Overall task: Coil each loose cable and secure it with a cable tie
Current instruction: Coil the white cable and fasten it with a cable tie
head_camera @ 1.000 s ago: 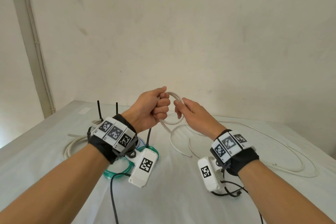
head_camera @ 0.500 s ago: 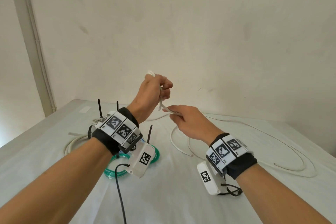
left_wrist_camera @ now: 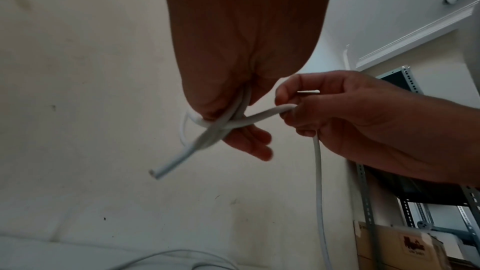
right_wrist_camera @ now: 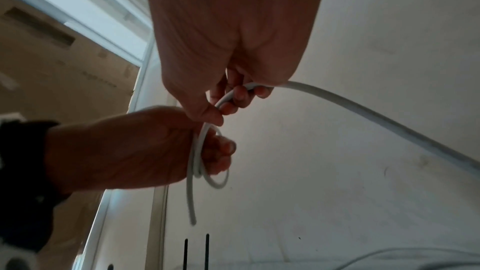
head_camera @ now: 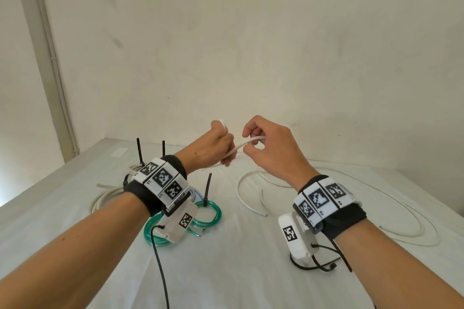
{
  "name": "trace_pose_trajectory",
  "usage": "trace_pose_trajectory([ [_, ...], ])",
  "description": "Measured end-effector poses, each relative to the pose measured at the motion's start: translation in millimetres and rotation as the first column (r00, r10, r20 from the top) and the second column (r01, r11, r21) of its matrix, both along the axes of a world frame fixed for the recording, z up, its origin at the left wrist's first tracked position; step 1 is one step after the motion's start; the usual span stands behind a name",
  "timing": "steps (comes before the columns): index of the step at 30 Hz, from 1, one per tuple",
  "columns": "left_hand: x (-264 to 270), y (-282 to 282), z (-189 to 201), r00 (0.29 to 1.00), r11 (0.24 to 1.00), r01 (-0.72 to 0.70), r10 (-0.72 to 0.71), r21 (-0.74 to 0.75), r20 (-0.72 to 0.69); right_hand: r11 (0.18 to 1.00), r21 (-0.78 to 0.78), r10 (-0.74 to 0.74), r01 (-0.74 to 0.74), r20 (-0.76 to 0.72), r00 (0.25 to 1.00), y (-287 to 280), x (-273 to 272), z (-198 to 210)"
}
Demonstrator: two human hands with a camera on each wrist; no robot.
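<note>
Both hands are raised above the table, close together. My left hand [head_camera: 216, 148] grips a small coil of the white cable [head_camera: 241, 147], wound around its fingers [left_wrist_camera: 246, 141], with a short free end [left_wrist_camera: 166, 169] sticking out below. My right hand [head_camera: 266, 148] pinches the same cable [right_wrist_camera: 228, 98] between thumb and fingers just right of the left hand. From the right hand the cable [right_wrist_camera: 376, 116] runs down to loose loops [head_camera: 414, 221] on the table. A green coil [head_camera: 155, 228] with a black cable tie [head_camera: 207, 190] lies under my left wrist.
A white coiled cable [head_camera: 105, 200] with upright black ties [head_camera: 139, 150] lies at the left of the white-covered table [head_camera: 226, 271]. More loose white cable [head_camera: 248, 198] lies in the middle. A bare wall stands close behind. Shelving and a cardboard box [left_wrist_camera: 405, 249] show at the right.
My left hand rose and then came down again with the coil, turning as it went. My right hand lifted and moved in close, bringing more cable to the coil.
</note>
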State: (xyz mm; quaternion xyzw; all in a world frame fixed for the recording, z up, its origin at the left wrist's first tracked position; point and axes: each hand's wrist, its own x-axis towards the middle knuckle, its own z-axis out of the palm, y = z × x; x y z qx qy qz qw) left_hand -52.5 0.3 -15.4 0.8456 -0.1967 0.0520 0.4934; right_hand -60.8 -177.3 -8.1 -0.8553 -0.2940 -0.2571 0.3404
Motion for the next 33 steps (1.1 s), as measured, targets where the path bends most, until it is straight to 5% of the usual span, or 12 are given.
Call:
trace_pose_trajectory([
  [4, -0.2, 0.1, -7.8, 0.998, 1.000, -0.008, 0.008, 0.000, -0.059, 0.996, 0.082, -0.026, 0.027, -0.015, 1.000, -5.0, 1.2, 11.9],
  [8, -5.6, -4.2, -8.3, 0.972, 0.972, 0.085, -0.128, -0.219, -0.195, 0.984, 0.175, 0.016, 0.003, -0.111, 0.994, -6.2, 4.0, 15.6],
  [13, -18.4, 0.1, 1.8, 0.853, 0.871, 0.208, -0.384, -0.445, -0.353, 0.975, 0.223, 0.051, 0.016, -0.292, 0.955, -11.2, 10.1, 12.3],
  [19, -23.3, -1.7, 6.7, 0.769, 0.712, 0.236, -0.553, -0.662, -0.321, 0.943, 0.318, 0.249, -0.095, -0.489, 0.836, -5.7, 8.7, 5.8],
  [27, -9.7, -3.7, 6.8, 0.846, 0.592, 0.022, -0.440, -0.805, -0.301, 0.769, 0.637, 0.527, -0.055, -0.583, 0.618, 6.5, 9.9, 6.4],
  [33, -5.4, -4.4, 6.0, 0.888, 0.568, -0.066, -0.342, -0.820, -0.309, 0.628, 0.768, 0.594, 0.129, -0.579, 0.558, 24.1, -2.2, 18.0],
])
